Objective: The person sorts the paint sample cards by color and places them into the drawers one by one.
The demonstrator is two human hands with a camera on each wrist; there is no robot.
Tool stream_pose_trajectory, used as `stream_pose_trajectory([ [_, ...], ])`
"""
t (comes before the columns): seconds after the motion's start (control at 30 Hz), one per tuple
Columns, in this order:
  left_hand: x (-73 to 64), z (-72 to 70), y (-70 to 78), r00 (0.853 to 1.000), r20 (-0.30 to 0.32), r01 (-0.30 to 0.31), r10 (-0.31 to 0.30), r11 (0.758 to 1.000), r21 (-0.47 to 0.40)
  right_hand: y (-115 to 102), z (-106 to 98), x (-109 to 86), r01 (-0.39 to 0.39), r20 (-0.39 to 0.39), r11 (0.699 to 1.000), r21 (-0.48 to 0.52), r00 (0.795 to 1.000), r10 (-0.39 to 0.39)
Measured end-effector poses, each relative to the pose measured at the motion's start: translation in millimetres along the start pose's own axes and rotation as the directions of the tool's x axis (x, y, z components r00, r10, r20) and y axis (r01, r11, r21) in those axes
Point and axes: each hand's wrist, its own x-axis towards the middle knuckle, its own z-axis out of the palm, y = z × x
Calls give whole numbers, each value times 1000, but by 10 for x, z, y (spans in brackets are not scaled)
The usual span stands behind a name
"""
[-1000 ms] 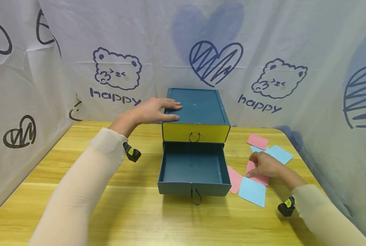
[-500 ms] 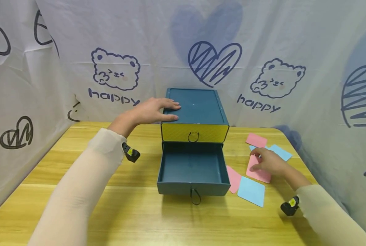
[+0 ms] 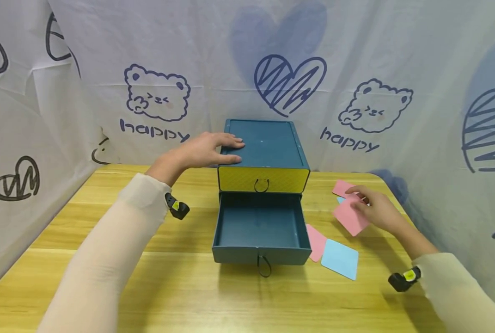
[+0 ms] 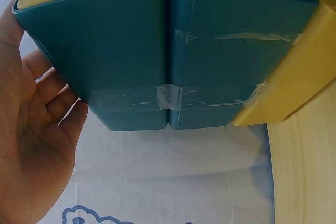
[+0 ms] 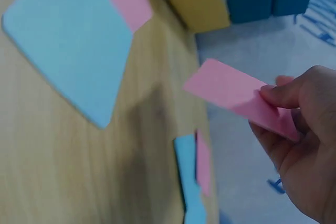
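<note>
Pink card (image 3: 350,217) is pinched in right grip (image 3: 376,209), left grip (image 3: 205,150) relaxed on cabinet (image 3: 270,144)

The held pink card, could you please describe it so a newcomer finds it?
Start at the drawer unit on the table. To its right in the head view, the right hand pinches the pink card, the only card held above the table.

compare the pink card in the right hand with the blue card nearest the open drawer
The pink card is held off the table by the right hand; the blue card lies on it.
The pink card is tilted; the blue card is flat.
Both are thin, plain-coloured and have rounded corners.
</note>
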Motion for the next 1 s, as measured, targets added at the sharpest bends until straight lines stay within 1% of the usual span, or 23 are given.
stream_pose_trajectory([
  [0.13, 5, -1, -15, 1000, -4, -6, 6, 1000, -2, -169, -99, -14, -24, -66, 998, 55, 997, 27],
  [0.23, 8, -6, -18, 1000, -2, -6, 6, 1000, -2, -322, -157, -28, -49, -92, 988, 145, 994, 63],
  [0.33, 12, -10, -13, 1000, 0, -1, 1, 1000, -8, -475, -191, -55, -74, -101, 964, 255, 990, 103],
  [0.4, 17, -13, -15, 1000, 1, 1, -1, 1000, -10, -577, -205, -71, -87, -95, 937, 337, 988, 126],
  [0.47, 22, -12, -18, 1000, 2, 0, 0, 1000, -14, -678, -216, -85, -92, -77, 903, 419, 988, 137],
  [0.5, 22, -13, -19, 1000, 4, 0, 0, 1000, -16, -728, -218, -88, -95, -62, 880, 466, 988, 139],
  [0.53, 25, -11, -23, 1000, 3, 0, 0, 1000, -16, -777, -219, -89, -96, -40, 850, 517, 990, 136],
  [0.63, 28, -11, -28, 1000, 3, 1, -1, 1000, -17, -920, -205, -92, -105, 37, 740, 665, 993, 108],
  [0.7, 29, -13, -28, 1000, 2, 2, -2, 1000, -17, -1010, -183, -96, -125, 89, 672, 730, 992, 88],
  [0.73, 31, -13, -28, 1000, 1, 2, -2, 1000, -16, -1052, -167, -99, -135, 112, 648, 750, 991, 77],
  [0.77, 32, -14, -27, 1000, 2, 1, -1, 1000, -15, -1097, -149, -100, -149, 135, 632, 761, 988, 71],
  [0.83, 32, -16, -25, 1000, 3, 3, -3, 1000, -14, -1176, -103, -94, -164, 163, 627, 761, 985, 60],
  [0.93, 37, -13, -23, 1000, 2, 5, -5, 1000, -12, -1285, -18, -65, -194, 202, 636, 747, 977, 61],
  [1.0, 37, -9, -18, 1000, 0, 7, -7, 1000, -10, -1339, 45, -33, -210, 222, 635, 743, 973, 62],
])
